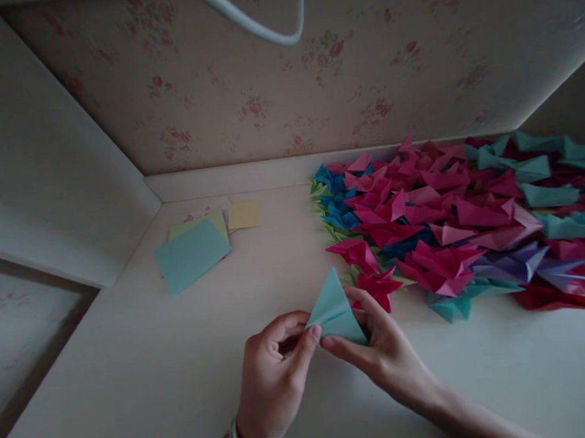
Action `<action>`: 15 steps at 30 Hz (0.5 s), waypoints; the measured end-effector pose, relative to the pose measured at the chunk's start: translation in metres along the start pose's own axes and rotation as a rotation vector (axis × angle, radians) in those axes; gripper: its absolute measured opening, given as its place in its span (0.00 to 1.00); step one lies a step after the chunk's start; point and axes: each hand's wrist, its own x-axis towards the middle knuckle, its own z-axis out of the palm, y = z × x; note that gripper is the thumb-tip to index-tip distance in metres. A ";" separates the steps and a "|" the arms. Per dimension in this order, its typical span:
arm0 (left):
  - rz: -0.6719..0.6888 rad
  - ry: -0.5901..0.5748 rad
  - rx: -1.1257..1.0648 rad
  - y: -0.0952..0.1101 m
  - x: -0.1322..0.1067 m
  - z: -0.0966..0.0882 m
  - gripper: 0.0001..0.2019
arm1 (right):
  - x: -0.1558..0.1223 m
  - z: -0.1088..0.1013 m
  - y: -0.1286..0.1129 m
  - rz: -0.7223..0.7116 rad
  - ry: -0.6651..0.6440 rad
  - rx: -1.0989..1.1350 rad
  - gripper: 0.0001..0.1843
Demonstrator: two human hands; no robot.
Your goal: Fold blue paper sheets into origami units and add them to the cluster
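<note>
Between my two hands is a light teal sheet of origami paper [334, 309], folded to a pointed shape with a crease across its middle. My left hand [277, 372] pinches its left corner between thumb and fingers. On the other side, my right hand [374, 339] grips the right part, its thumb along the lower edge and its fingers behind. The fingertips behind the paper are hidden. Just beyond my right hand lies a red folded paper piece [378, 286], at the near edge of a big group of folded paper pieces [441, 216].
The folded pieces, in pink, red, blue, teal, green and purple, spread over the right of the white table [134, 387]. At the back left lie flat teal sheets [193, 255] and a small yellow sheet [244, 215]. A white cable [261, 29] hangs before the flowered wall [206, 99].
</note>
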 end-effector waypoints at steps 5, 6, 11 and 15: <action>-0.020 -0.008 -0.026 0.001 0.000 0.003 0.07 | 0.002 0.002 -0.003 0.067 0.014 0.011 0.27; -0.027 -0.008 -0.035 0.001 0.001 0.003 0.07 | 0.003 0.002 -0.004 0.070 0.018 0.019 0.26; -0.073 0.036 -0.081 -0.002 0.003 0.000 0.08 | 0.003 0.001 -0.006 0.083 0.032 0.035 0.25; -0.128 0.106 -0.143 -0.009 0.007 -0.004 0.10 | 0.004 -0.003 -0.007 0.131 0.026 0.035 0.22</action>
